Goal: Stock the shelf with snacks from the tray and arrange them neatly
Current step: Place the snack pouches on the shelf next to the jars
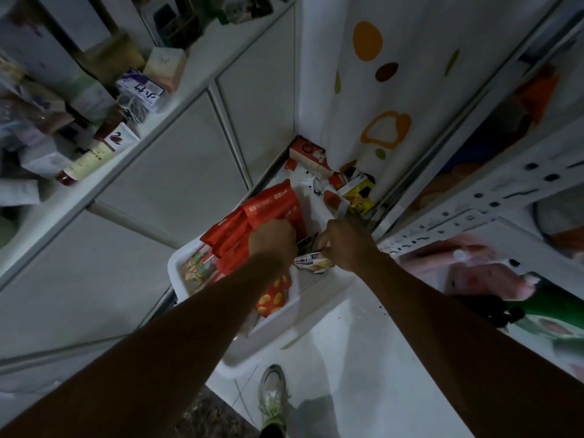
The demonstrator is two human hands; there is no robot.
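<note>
Stocking looks far from done: beside the shelf (448,226) on the right, the white tray (284,314) on the floor is full of snacks. My left hand (273,240) grips red packets (271,203) there; my right hand (346,245) pinches a small pale packet (311,262).

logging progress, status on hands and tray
Left hand grips red snack packs. Right hand holds small white packet. Both in white tray. Loose boxes beyond, not blocking.

**Single head camera, looking steeply down**

One wide-angle view from the person's head faces almost straight down along both forearms to the tray (275,324) at arm's reach, with the floor (335,368) and a shoe (273,396) beneath.
</note>
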